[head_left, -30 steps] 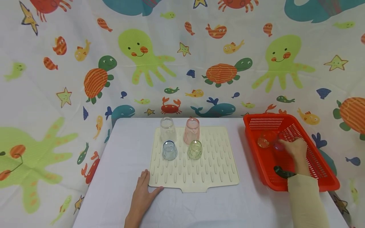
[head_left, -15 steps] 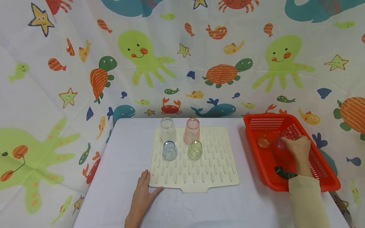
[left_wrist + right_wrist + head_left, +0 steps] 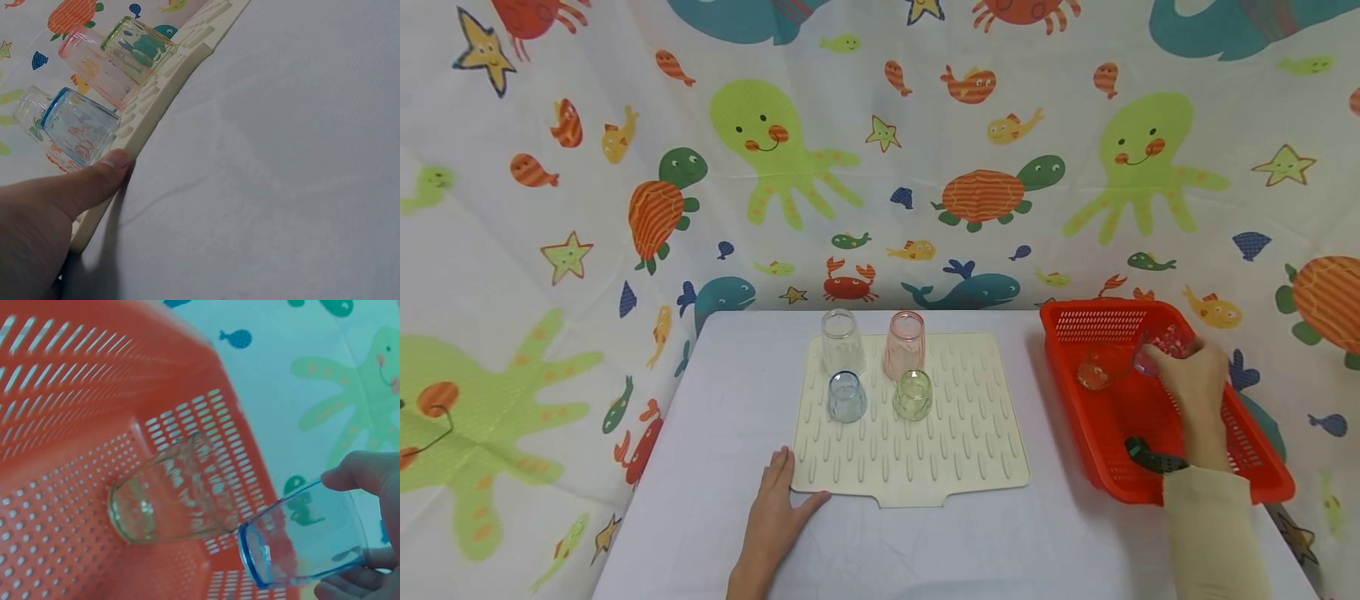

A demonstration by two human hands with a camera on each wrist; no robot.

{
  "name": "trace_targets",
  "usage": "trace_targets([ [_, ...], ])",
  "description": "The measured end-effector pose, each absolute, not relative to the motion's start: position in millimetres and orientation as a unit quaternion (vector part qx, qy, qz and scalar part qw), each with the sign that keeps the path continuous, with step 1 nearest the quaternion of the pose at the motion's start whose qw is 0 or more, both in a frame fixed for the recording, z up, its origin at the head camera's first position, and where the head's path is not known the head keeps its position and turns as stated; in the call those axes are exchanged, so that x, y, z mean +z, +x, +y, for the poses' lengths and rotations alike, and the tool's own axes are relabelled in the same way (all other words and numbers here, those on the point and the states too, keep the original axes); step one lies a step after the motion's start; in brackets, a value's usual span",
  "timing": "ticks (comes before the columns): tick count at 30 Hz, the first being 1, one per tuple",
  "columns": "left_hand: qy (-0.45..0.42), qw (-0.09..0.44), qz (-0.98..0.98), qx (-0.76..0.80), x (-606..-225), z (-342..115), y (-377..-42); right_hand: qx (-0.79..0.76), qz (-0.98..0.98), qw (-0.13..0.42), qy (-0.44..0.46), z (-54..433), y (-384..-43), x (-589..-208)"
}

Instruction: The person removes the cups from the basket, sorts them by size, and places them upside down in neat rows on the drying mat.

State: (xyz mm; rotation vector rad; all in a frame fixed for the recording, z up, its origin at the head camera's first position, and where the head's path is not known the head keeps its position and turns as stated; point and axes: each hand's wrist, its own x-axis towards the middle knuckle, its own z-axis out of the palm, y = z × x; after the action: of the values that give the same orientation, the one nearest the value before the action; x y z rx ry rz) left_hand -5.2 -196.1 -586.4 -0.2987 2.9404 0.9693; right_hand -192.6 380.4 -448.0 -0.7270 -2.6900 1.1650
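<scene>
My right hand (image 3: 1198, 379) grips a clear glass with a blue edge (image 3: 306, 537), thumb on one side and fingers on the other, above the red basket (image 3: 1078, 442). Another glass, faintly yellow-green (image 3: 165, 497), lies on its side in the basket. Flat at the front left corner of the cream draining board (image 3: 962, 458) rests my left hand (image 3: 775, 517), its thumb along the board's edge. Several glasses stand on the board: a clear tall glass (image 3: 841, 346), a pink tall glass (image 3: 906, 348), a short blue glass (image 3: 847, 397) and a short green glass (image 3: 913, 396).
The basket stands at the right side of the white-covered table (image 3: 715, 400), its perforated walls rising around the lying glass. Behind the table hangs a curtain (image 3: 880, 167) printed with sea animals. A dark band (image 3: 1150, 457) is on the right wrist.
My right hand has lifted the blue-edged glass from low in the basket, up and slightly to the right. The left hand and the glasses on the board stay where they were.
</scene>
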Motion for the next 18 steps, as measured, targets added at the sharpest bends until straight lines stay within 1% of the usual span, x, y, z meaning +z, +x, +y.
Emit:
trace_targets([
  [6, -0.096, 0.019, 0.946, 0.308, -586.7, -198.0, -3.2, 0.378, -0.893, 0.108, -0.221, 373.4, -188.2, -436.8],
  [13, -0.095, 0.016, 0.947, 0.306, -585.8, -198.6, -1.4, 0.400, -0.883, 0.088, -0.229, 360.6, -179.1, -421.0],
  [18, -0.095, 0.017, 0.947, 0.307, -585.8, -198.8, -0.1, 0.403, -0.884, 0.100, -0.216, 347.5, -173.9, -409.6],
])
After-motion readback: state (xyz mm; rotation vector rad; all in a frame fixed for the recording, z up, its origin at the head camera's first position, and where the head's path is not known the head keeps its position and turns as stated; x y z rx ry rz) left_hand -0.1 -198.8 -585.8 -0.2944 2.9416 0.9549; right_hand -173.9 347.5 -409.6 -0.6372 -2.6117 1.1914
